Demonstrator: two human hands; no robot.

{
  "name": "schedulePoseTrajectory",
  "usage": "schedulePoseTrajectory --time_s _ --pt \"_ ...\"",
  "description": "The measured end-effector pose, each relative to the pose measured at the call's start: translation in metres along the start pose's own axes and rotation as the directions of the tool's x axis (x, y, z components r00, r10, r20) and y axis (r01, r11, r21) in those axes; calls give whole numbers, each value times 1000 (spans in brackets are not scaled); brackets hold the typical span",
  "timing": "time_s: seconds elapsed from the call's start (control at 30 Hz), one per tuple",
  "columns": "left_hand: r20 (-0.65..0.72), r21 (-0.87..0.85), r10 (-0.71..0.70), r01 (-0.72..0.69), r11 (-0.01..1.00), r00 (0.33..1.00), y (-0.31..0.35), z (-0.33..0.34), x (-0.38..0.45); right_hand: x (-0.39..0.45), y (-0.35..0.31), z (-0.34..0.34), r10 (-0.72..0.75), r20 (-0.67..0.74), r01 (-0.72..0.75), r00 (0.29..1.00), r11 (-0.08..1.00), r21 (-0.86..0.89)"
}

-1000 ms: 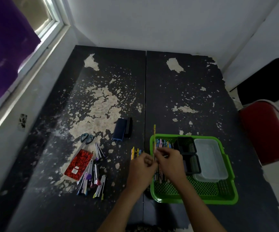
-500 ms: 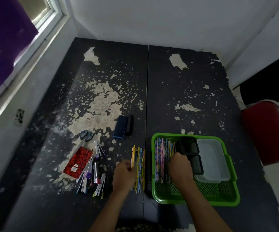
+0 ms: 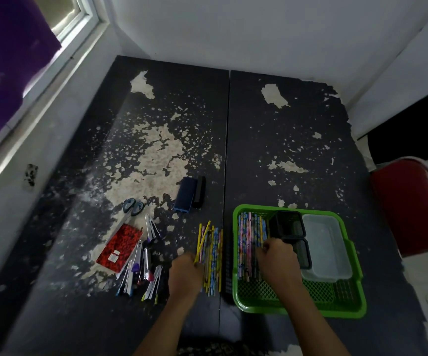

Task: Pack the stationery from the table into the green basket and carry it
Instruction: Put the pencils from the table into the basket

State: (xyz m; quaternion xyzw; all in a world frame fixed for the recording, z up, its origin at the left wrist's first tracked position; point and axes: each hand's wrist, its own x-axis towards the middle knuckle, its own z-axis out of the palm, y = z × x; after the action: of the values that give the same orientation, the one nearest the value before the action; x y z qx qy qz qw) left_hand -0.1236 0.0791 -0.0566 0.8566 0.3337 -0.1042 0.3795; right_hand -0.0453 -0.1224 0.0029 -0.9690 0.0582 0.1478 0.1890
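Note:
The green basket (image 3: pixel 346 308) sits on the table at the lower right. Inside it lie a row of patterned pencils (image 3: pixel 247 240), two black mesh cups (image 3: pixel 288 223) and a clear plastic box (image 3: pixel 327 245). My right hand (image 3: pixel 277 258) is inside the basket with its fingers curled on the pencils there. Left of the basket lies a pile of loose pencils (image 3: pixel 213 253); my left hand (image 3: pixel 186 273) pinches a yellow pencil (image 3: pixel 202 240) tilted up out of that pile.
Further left lie several pens (image 3: pixel 141 271), a red notebook (image 3: pixel 120 246), scissors (image 3: pixel 133 206) and a blue and black case (image 3: pixel 189 192). A red chair (image 3: pixel 410 206) stands at the right. A wall and window run along the left.
My hands have parted from holding pencils together above the basket. The right went down into the basket onto the pencils; the left moved left to the loose pile and lifted a yellow pencil.

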Motion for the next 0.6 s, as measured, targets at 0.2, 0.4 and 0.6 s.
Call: schedulePoseTrajectory --time_s 0.2,0.4,0.6 --pt "-43 -273 33 -44 961 999 9 -20 8 -3 -16 -18 -82 -50 89 995 983 163" --pt "110 -673 36 48 738 993 54 -36 -6 -17 -58 -21 -86 158 -21 984 817 576" --pt "101 -616 207 -102 781 973 65 -31 -19 -25 -70 -10 0 341 -292 940 514 806"
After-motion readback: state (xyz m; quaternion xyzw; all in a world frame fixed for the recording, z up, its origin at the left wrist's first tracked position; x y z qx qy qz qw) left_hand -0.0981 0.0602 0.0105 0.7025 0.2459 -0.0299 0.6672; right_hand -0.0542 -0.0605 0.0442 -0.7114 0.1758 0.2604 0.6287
